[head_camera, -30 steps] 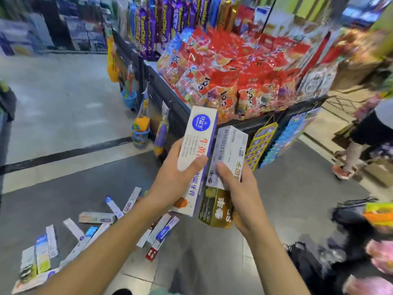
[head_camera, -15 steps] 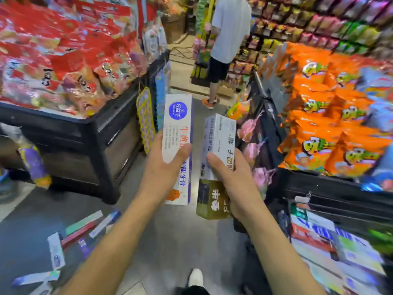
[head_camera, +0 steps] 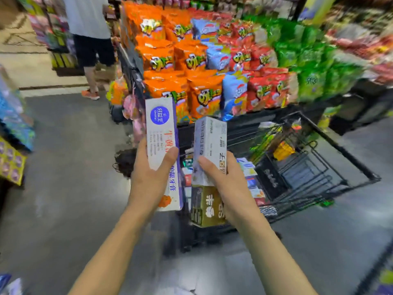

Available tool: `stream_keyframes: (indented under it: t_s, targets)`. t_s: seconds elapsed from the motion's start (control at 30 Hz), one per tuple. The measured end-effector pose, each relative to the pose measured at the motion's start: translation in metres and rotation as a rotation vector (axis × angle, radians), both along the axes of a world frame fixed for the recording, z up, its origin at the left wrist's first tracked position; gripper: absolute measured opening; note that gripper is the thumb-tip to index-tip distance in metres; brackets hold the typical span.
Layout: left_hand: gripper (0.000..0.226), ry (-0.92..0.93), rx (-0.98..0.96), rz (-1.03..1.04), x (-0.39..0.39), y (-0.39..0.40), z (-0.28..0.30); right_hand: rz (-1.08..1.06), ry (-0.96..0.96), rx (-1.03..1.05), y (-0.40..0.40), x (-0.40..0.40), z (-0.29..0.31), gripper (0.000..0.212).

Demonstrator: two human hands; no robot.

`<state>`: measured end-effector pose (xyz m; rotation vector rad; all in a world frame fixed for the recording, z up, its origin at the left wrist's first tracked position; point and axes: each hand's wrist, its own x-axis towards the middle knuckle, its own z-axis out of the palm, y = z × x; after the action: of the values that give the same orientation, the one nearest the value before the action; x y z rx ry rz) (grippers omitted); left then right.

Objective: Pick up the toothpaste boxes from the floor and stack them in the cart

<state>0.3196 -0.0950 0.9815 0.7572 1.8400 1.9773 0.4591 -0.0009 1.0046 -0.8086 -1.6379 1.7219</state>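
My left hand (head_camera: pixel 150 177) grips a long white toothpaste box with a blue round logo (head_camera: pixel 161 133), held upright. My right hand (head_camera: pixel 228 188) grips a stack of boxes: a grey-white box (head_camera: pixel 209 145) on top and an olive-gold box (head_camera: pixel 205 207) under it. Both hands are in front of me, just left of and above the near end of a black wire shopping cart (head_camera: pixel 319 171). Several toothpaste boxes (head_camera: pixel 251 177) lie stacked inside the cart, partly hidden behind my right hand.
A display bin of orange, red and green snack bags (head_camera: pixel 212 67) stands behind the cart. A person in a white shirt and black shorts (head_camera: pixel 91 43) stands at the far left aisle. Hanging goods (head_camera: pixel 12 150) line the left edge. Grey floor (head_camera: pixel 63 188) lies to my left.
My view has swung right, away from the boxes scattered on the floor, and the cart has come into view. Both hands keep the same boxes in the same grip.
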Motion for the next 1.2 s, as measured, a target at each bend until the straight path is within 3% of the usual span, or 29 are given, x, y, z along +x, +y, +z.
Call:
stream_keyframes:
  t_s: [0.23,0.43,0.63,0.8,0.97,1.1,1.2]
  targets:
    - [0.055,0.016,-0.040,-0.113,0.099,0.137,-0.010,-0.150,-0.046,0.012,0.117,0.120,-0.005,0.035]
    - [0.045,-0.066,-0.117,-0.198,0.131,0.203,-0.022,-0.254,-0.084,-0.076,0.188,0.163,-0.026,0.047]
    - [0.056,-0.106,-0.198,-0.198,0.118,0.265,-0.048,-0.246,-0.094,-0.189,0.256,0.162,-0.051,0.068]
    - [0.065,-0.144,-0.233,-0.236,0.100,0.320,-0.071,-0.239,-0.155,-0.245,0.313,0.141,-0.068,0.058]
    - [0.056,-0.140,-0.306,-0.255,0.079,0.362,-0.092,-0.214,-0.226,-0.224,0.361,0.122,-0.086,0.054]
    - [0.077,-0.140,-0.331,-0.233,0.067,0.384,-0.107,-0.202,-0.277,-0.184,0.389,0.108,-0.101,0.057]
    - [0.078,-0.150,-0.330,-0.259,0.062,0.393,-0.120,-0.224,-0.324,-0.169,0.405,0.103,-0.115,0.053]
